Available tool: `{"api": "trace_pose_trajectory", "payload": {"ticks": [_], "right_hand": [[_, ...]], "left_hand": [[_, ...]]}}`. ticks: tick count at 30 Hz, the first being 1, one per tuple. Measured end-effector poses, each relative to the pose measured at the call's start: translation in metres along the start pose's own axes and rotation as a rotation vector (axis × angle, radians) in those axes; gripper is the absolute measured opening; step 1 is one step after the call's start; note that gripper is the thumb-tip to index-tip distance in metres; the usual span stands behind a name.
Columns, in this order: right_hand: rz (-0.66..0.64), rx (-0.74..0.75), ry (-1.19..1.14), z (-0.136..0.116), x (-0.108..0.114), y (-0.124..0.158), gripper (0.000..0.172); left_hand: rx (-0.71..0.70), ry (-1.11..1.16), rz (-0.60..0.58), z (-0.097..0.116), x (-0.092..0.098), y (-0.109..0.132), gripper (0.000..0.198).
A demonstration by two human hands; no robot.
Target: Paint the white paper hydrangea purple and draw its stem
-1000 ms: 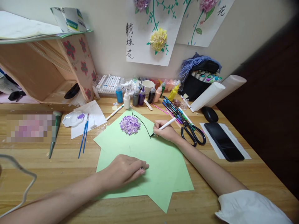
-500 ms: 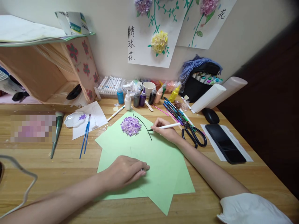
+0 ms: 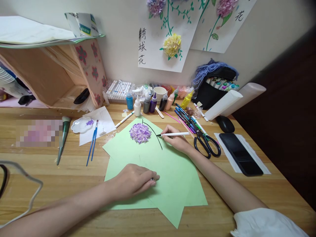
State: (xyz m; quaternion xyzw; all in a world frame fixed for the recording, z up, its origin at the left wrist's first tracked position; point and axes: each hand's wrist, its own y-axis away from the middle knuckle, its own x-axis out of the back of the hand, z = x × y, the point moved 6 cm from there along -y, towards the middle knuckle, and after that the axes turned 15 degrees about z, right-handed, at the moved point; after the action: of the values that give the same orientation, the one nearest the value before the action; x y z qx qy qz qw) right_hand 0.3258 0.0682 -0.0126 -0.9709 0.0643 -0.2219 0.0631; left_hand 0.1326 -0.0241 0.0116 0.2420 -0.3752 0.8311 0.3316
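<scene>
Green paper sheets (image 3: 170,184) lie overlapped on the wooden table. On the upper part sits a purple textured flower (image 3: 140,133), with a curved black line (image 3: 153,129) running to its right. My right hand (image 3: 175,140) grips a white pen (image 3: 174,134), whose dark tip is at the black line. My left hand (image 3: 138,180) rests on the lower part of the green paper, its fingers curled together around a small dark thing I cannot make out.
Paint bottles (image 3: 153,103) stand behind the paper. Scissors (image 3: 207,144) and several pens (image 3: 185,118) lie right of it, near a phone (image 3: 240,154). Left are thin blue brushes (image 3: 92,143), a white palette (image 3: 81,125) and a large brush (image 3: 63,138).
The view has shifted slightly, so most things sit a little further right. The pen tip has moved slightly up along the black line; my left hand stays on the paper.
</scene>
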Motion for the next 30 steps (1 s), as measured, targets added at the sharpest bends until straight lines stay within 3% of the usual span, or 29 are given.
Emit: {"api": "trace_pose_trajectory", "payload": {"ticks": [23, 30], "right_hand": [[-0.109, 0.004, -0.096, 0.0022, -0.0024, 0.0028, 0.011], [-0.210, -0.014, -0.173, 0.0040, -0.0066, 0.0067, 0.014]], "left_hand": [[-0.001, 0.002, 0.002, -0.0008, -0.0003, 0.0005, 0.030], [-0.002, 0.008, -0.002, -0.0005, -0.0005, 0.0005, 0.030]]}}
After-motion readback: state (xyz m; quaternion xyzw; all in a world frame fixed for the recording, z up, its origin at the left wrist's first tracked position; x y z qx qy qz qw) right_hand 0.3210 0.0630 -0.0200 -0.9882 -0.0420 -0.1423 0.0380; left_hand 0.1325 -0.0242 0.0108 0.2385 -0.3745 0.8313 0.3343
